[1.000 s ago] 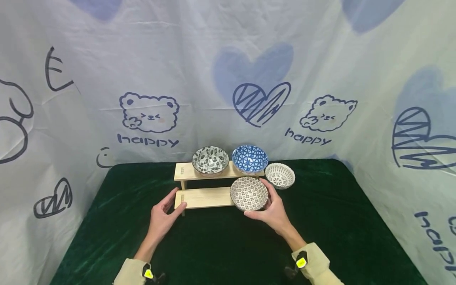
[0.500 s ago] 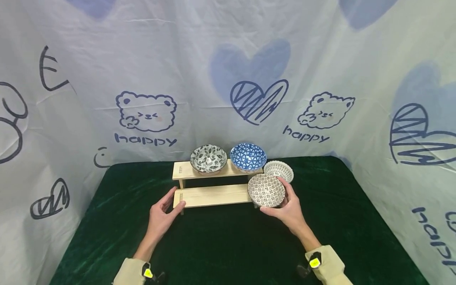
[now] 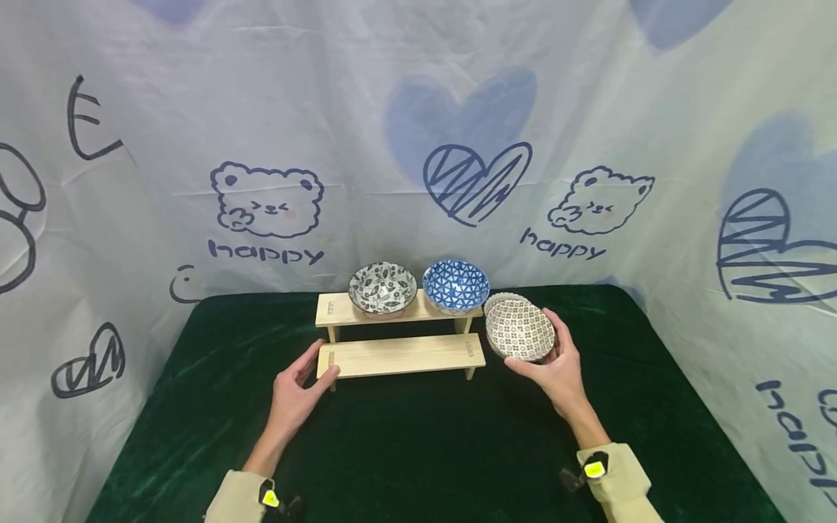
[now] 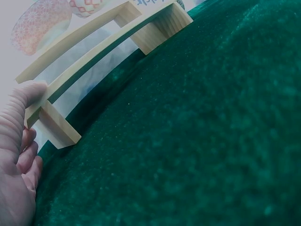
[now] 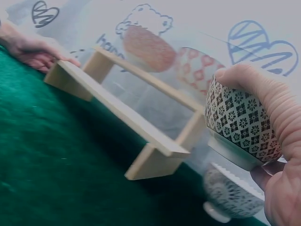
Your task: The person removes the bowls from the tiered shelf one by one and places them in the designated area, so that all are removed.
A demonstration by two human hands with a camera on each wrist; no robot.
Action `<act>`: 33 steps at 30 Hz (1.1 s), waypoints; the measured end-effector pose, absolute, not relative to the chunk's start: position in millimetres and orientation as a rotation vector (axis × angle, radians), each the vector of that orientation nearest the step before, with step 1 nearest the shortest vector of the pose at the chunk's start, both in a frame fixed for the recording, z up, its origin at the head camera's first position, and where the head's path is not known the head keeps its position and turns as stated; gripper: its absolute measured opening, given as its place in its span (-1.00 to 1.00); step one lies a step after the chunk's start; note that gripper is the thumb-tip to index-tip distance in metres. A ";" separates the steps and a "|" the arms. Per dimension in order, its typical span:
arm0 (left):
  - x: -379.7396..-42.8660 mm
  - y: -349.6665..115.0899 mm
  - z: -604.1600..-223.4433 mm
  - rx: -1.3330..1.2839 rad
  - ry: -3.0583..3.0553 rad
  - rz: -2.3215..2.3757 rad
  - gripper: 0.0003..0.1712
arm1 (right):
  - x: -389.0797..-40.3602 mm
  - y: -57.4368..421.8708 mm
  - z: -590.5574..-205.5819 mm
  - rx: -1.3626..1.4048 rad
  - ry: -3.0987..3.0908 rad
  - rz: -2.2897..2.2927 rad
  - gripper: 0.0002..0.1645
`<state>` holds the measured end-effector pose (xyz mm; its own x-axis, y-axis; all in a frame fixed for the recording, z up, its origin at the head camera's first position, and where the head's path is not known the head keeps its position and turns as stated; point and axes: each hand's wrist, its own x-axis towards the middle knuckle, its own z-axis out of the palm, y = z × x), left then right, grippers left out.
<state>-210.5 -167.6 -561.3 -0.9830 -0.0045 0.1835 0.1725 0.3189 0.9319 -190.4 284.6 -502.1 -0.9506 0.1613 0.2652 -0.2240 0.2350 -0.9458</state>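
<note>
My right hand (image 3: 556, 374) grips a bowl with a small brown flower pattern (image 3: 519, 330), thumb and fingers on opposite sides of it. In the right wrist view this patterned bowl (image 5: 240, 125) hangs above a smaller white bowl (image 5: 230, 193), with a gap between them. From the head, it hides most of the white one. My left hand (image 3: 292, 396) holds the left end of the lower board of a two-step wooden stand (image 3: 402, 356). In the left wrist view its thumb lies on the board (image 4: 94, 54), and the other fingers sit below.
On the upper step stand a black-and-white leaf bowl (image 3: 382, 289) and a blue triangle-patterned bowl (image 3: 455, 285). Dark green cloth (image 3: 418, 443) covers the table. A white printed curtain (image 3: 366, 109) hangs behind and at both sides.
My right hand has carried the brown-patterned bowl rightward off the lower step, over to the white bowl. The left hand keeps its hold on the stand.
</note>
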 end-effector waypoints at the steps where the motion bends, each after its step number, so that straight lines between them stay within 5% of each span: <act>1: -210.4 -167.8 -561.3 -0.157 -2.423 -1.744 -0.23 | -192.2 286.6 -500.3 0.049 -2.198 1.766 0.29; 33: -209.2 -167.6 -560.7 -0.145 -2.418 -1.746 -0.25 | -237.6 336.3 -505.2 -0.257 -2.089 1.723 0.30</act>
<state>-209.2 -167.6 -560.7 -0.9833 -0.0122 0.1815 0.1684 0.3156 0.9338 -237.6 336.3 -505.2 -0.8954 0.3980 0.1997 -0.1203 0.2156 -0.9690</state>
